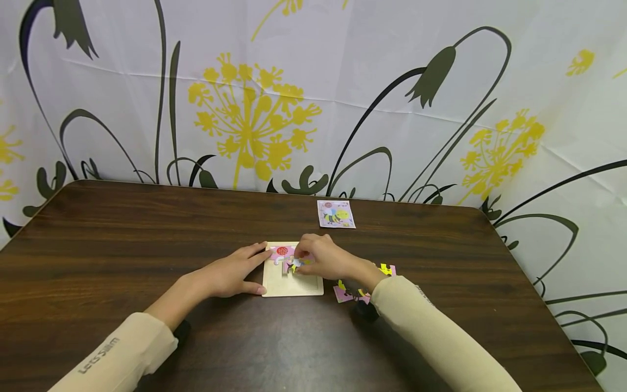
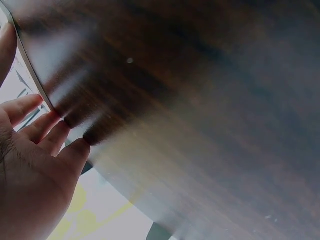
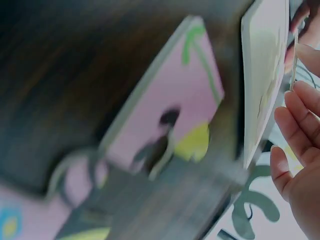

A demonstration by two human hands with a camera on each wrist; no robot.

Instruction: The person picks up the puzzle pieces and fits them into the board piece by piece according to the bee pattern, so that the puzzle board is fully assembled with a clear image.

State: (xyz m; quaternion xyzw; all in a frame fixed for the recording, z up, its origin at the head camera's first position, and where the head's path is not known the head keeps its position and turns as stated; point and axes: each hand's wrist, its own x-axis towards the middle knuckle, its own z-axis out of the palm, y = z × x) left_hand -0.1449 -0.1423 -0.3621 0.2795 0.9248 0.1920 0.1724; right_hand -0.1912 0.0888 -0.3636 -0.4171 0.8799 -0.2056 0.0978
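A pale wooden puzzle board [image 1: 289,287] lies on the table, with pink pieces in its upper part, one showing a red flower [image 1: 282,251]. My left hand [image 1: 227,273] rests along the board's left edge, fingers spread; the left wrist view shows the hand [image 2: 42,165] at that edge. Over the board, my right hand [image 1: 325,260] pinches a puzzle piece [image 1: 289,266] between thumb and fingers, tilted above the board. In the right wrist view the hand [image 3: 305,130] holds the thin piece edge-on, beside the board [image 3: 257,75].
Loose pink and yellow puzzle pieces [image 1: 343,294] lie right of the board, partly under my right forearm; one piece [image 3: 190,95] looms close in the right wrist view. A square bee picture card [image 1: 336,214] lies farther back. A floral cloth [image 1: 362,65] hangs behind the brown table [image 1: 147,228].
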